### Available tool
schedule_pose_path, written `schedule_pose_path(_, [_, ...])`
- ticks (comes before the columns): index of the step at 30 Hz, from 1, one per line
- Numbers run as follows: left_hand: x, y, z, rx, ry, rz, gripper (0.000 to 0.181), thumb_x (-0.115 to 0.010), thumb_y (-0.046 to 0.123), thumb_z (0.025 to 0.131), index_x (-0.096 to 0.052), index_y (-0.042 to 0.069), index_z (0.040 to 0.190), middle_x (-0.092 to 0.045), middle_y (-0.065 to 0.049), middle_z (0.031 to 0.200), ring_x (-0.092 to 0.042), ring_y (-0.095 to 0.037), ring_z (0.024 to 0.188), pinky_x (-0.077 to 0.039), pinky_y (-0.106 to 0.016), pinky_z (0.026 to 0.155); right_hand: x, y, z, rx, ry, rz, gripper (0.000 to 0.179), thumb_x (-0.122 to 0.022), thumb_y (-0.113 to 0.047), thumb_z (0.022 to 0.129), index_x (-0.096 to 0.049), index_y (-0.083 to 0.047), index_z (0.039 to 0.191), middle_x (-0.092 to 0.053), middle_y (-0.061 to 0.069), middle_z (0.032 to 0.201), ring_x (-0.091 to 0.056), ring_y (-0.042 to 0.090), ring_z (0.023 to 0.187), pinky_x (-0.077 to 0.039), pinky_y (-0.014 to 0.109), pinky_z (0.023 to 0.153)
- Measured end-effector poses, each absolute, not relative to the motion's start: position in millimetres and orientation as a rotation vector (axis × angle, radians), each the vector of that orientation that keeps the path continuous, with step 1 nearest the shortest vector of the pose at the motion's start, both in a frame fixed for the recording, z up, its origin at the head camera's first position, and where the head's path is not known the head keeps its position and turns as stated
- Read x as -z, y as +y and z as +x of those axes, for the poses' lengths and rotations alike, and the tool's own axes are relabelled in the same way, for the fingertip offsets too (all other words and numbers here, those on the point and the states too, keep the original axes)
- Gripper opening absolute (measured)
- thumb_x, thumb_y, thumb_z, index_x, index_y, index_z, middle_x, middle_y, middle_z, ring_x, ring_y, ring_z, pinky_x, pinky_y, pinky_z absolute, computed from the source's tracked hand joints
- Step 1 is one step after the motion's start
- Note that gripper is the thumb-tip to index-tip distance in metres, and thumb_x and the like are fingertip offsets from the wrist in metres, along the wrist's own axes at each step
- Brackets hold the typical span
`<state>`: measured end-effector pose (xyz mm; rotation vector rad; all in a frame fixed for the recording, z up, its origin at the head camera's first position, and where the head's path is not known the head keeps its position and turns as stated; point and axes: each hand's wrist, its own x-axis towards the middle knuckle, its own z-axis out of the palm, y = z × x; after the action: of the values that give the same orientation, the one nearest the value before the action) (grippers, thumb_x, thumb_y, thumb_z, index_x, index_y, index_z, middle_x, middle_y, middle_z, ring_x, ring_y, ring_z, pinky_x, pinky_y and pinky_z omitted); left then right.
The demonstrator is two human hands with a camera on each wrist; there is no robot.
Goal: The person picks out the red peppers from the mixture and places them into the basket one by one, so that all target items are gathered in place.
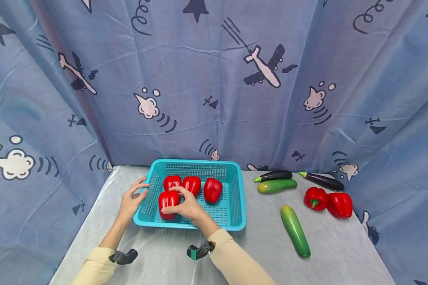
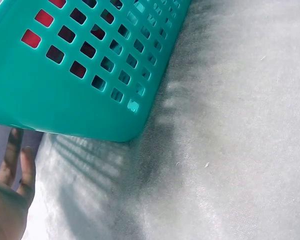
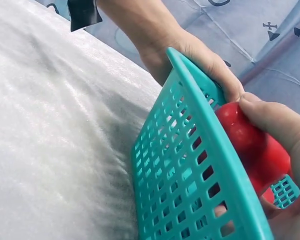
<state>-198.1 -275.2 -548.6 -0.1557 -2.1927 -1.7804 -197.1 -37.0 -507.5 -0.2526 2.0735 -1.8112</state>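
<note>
A turquoise plastic basket [image 1: 237,198] with perforated walls stands on the table, several red bell peppers inside. My right hand [image 1: 187,205] grips one red bell pepper [image 1: 166,200] at the basket's front left, thumb on the near side and fingers over the far side. The right wrist view shows that bell pepper [image 3: 247,140] just behind the basket's wall, with the thumb on it. At the basket's left rim is my left hand [image 1: 131,200], fingers extended and touching the edge. Two more bell peppers lie behind the gripped one, and another bell pepper [image 1: 213,190] sits right of them.
Right of the basket lie an eggplant [image 1: 276,175] and a cucumber [image 1: 277,186] side by side. Farther right are another eggplant [image 1: 322,181] and two red bell peppers [image 1: 339,205]. A second cucumber [image 1: 295,231] lies nearer the front. A patterned blue curtain [image 1: 214,79] hangs behind the table.
</note>
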Motion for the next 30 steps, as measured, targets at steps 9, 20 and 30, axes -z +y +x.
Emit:
schedule_pose_path(9, [546, -274, -197, 1.796, -2.203, -0.13, 0.024, -0.065, -0.003, 0.098, -0.065, -0.012, 0.12, -0.047, -0.024, 0.148, -0.046, -0.036, 0.133, -0.047, -0.016, 0.086, 504, -40, -196, 1.764, 2.101, -0.22, 0.06, -0.09, -0.016, 0.077, -0.065, -0.017, 0.131, -0.055, 0.008, 0.122, -0.05, 0.032, 0.117, -0.059, 0.041, 0.077])
schedule_pose_path(20, [526, -267, -189, 1.805, -2.186, -0.164, 0.022, -0.063, -0.009, 0.097, -0.063, -0.018, 0.117, -0.043, -0.036, 0.146, -0.045, -0.047, 0.13, -0.048, -0.016, 0.085, 500, -40, -197, 1.765, 2.082, -0.211, 0.058, -0.089, -0.012, 0.078, -0.065, -0.011, 0.131, -0.056, 0.01, 0.121, -0.053, 0.033, 0.115, -0.059, 0.045, 0.077])
schedule_pose_path(30, [513, -263, -183, 1.798, -2.222, -0.126, 0.023, -0.064, -0.005, 0.098, -0.064, -0.018, 0.117, -0.044, -0.033, 0.146, -0.052, -0.04, 0.126, -0.049, -0.017, 0.083, 498, -40, -200, 1.798, 2.053, -0.152, 0.057, -0.088, -0.011, 0.079, -0.064, -0.01, 0.131, -0.056, 0.012, 0.121, -0.054, 0.035, 0.113, -0.059, 0.045, 0.077])
